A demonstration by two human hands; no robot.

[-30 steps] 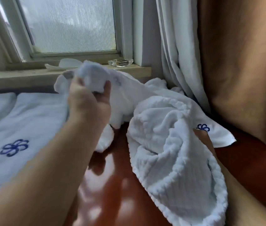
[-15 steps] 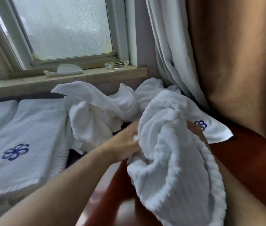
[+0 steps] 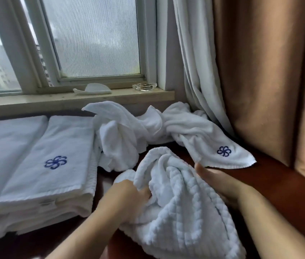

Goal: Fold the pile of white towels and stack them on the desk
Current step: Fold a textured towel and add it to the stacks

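Towel (image 3: 176, 202): bunched, corners hidden; crooked fold likely.
Left hand (image 3: 129, 195): grasping a towel fold.
Right hand (image 3: 217, 182): against towel; grip cannot be told.
Pile (image 3: 121, 139): just behind; may snag.

you face a frosted window (image 3: 95, 38) with grey daylight; a white curtain (image 3: 194, 62) and a brown curtain (image 3: 263, 71) hang right.
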